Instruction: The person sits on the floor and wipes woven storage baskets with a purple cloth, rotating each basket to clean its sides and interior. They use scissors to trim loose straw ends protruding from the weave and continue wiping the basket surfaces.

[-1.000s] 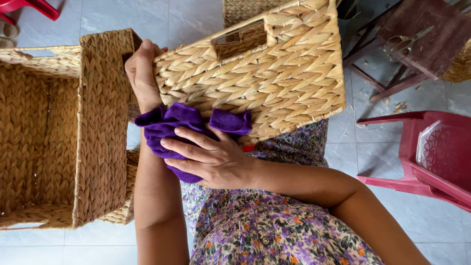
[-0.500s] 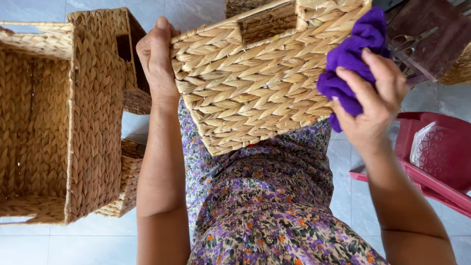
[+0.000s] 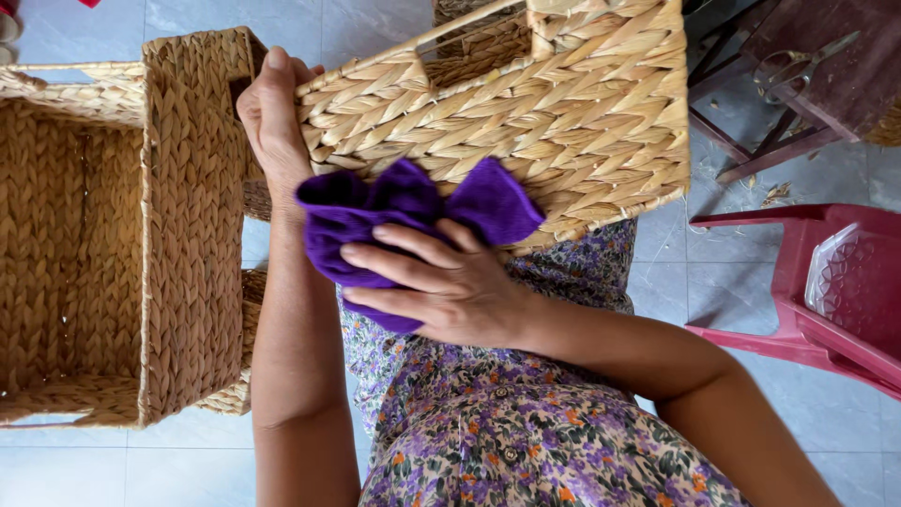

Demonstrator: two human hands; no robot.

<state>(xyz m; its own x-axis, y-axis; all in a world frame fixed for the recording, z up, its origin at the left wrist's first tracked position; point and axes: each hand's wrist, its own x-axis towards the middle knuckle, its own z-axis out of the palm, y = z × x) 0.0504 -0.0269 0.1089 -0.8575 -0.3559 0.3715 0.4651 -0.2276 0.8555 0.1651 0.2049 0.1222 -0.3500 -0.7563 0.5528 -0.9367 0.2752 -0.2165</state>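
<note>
A woven straw basket [image 3: 526,122] rests tilted on my lap, its side wall facing me. My left hand [image 3: 274,117] grips the basket's left edge with the fingers curled over the rim. My right hand [image 3: 441,286] presses a crumpled purple cloth [image 3: 394,216] against the lower left part of the basket's wall. The cloth bunches out above my fingers.
A second, larger woven basket [image 3: 188,216] stands open on the tiled floor at my left, close to my left arm. A red plastic chair [image 3: 826,291] stands at the right. A dark wooden stool [image 3: 807,66] with scissors on it is at the upper right.
My right hand has swept the purple cloth from the basket's right edge back to its lower left. The basket has tilted slightly. My left hand keeps its grip.
</note>
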